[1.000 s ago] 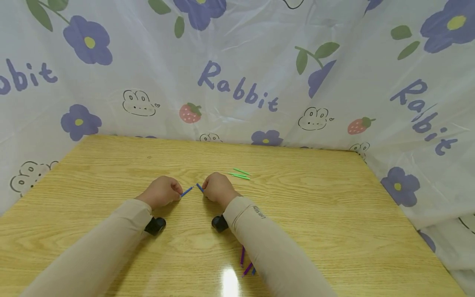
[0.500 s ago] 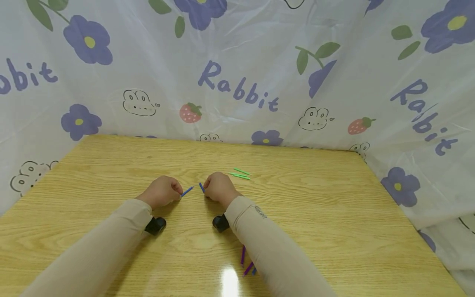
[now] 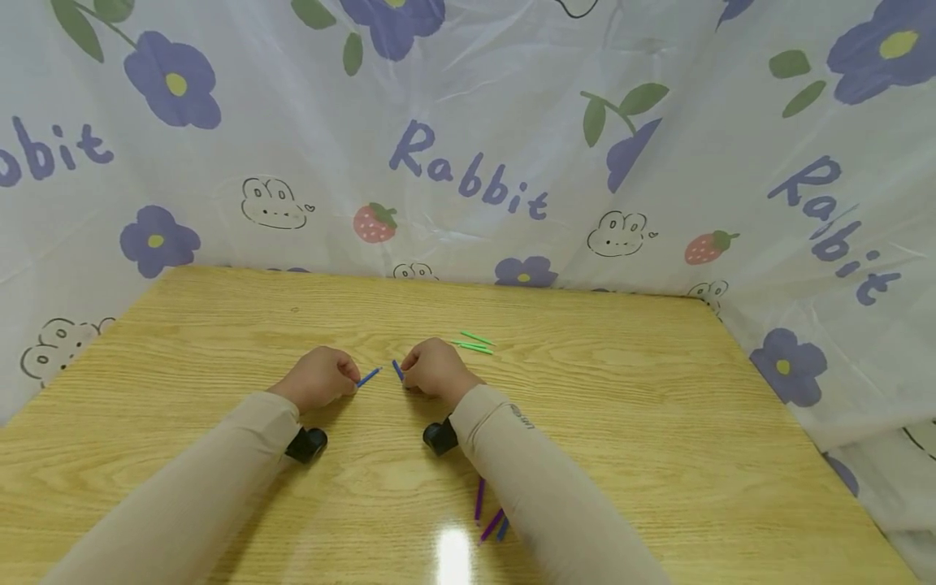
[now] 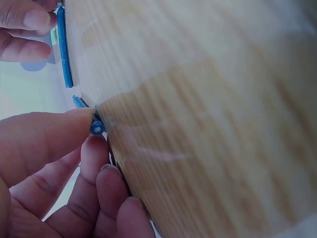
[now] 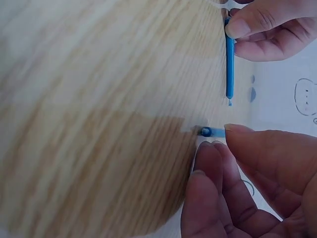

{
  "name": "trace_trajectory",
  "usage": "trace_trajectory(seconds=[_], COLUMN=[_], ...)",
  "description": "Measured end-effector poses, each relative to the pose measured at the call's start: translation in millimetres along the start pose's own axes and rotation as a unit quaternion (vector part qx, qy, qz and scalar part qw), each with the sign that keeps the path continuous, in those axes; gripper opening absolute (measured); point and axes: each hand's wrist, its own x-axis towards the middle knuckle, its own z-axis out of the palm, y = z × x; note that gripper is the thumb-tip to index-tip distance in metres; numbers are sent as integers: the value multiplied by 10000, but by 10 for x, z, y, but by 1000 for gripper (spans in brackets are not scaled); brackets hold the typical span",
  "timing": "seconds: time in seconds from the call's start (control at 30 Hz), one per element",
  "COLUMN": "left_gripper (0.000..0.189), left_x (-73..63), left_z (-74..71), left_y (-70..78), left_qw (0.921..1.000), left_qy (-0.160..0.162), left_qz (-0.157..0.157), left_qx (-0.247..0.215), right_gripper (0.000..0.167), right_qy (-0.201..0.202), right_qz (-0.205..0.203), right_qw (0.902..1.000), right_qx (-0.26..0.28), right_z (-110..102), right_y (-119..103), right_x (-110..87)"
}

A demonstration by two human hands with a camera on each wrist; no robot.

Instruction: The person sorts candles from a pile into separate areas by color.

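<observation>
My left hand (image 3: 319, 379) pinches a slim blue stick (image 3: 369, 376) by its near end between thumb and fingers. A short, narrow tip (image 5: 230, 102) juts from the stick's far end, which points toward the right hand. A second slim blue stick (image 3: 398, 370) lies on the table, slanted the other way, its far end apart from the first. My right hand (image 3: 436, 370) is right beside this second stick. In the right wrist view, its thumb (image 5: 240, 136) overlaps the stick, while the fingers below stand a little apart from the thumb.
Several slim green sticks (image 3: 475, 348) lie beyond the right hand on the wooden table (image 3: 643, 390). Purple sticks (image 3: 478, 500) and another blue stick (image 3: 502, 530) lie near the right forearm, partly under it from above. A printed cloth (image 3: 468, 236) hangs along the table's back edge.
My right hand has shifted slightly to the right. Its blue stick moved right and turned a little at first, then stayed put, and more of it now shows. The left hand stays still.
</observation>
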Motion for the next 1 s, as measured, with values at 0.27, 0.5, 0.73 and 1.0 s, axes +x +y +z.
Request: trace_trajectory(seconds=[0.27,0.5,0.73,1.0], left_gripper=[6,6,6,7], left_x=[3,32,31,11], left_z=[-2,6,13,6], left_y=[-17,-36,-27,7], left_qw=[10000,9999,9999,9999], left_qy=[-22,-6,-24,-35], left_qz=[18,-29,-91,-96], left_qx=[51,98,44,44], right_gripper=[25,26,25,26], right_qy=[23,13,-59,64], right_qz=[-157,-160,-306,-648], right_qw=[9990,9981,9984,9957], right_qx=[-410,-592,-472,-665], right_z=[-106,-216,-326,-440], right_y=[10,1,-17,16], right_x=[-34,-78,-152,-263])
